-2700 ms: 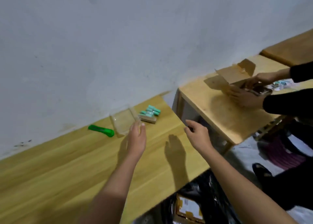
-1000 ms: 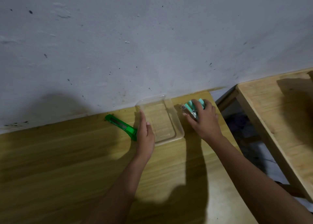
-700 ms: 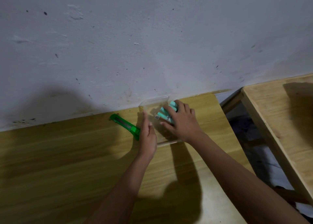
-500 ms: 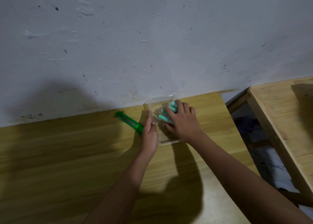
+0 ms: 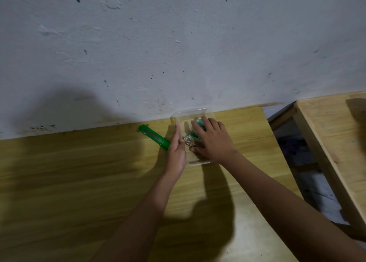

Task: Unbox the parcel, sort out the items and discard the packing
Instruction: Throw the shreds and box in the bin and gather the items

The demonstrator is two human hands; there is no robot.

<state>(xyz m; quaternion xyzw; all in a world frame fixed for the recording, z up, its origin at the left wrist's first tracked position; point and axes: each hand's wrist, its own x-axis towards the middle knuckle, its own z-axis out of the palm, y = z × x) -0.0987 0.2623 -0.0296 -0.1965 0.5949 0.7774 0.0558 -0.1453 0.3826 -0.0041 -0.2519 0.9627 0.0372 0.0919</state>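
A clear plastic tray [image 5: 188, 114] lies on the wooden table [image 5: 79, 172] against the white wall. My left hand [image 5: 177, 151] rests flat with straight fingers against the tray's left side. My right hand [image 5: 213, 141] lies inside the tray, fingers curled over a pack of teal items [image 5: 195, 138] with a small label at its near end. Most of the pack is hidden under my fingers.
A green utility knife [image 5: 153, 137] lies on the table just left of my left hand. A second wooden table [image 5: 332, 133] stands to the right across a gap showing the floor. The table's right edge runs close to the tray.
My right hand carried the teal pack from the table's right end into the tray and has lowered it there. My left hand stayed against the tray's left side.
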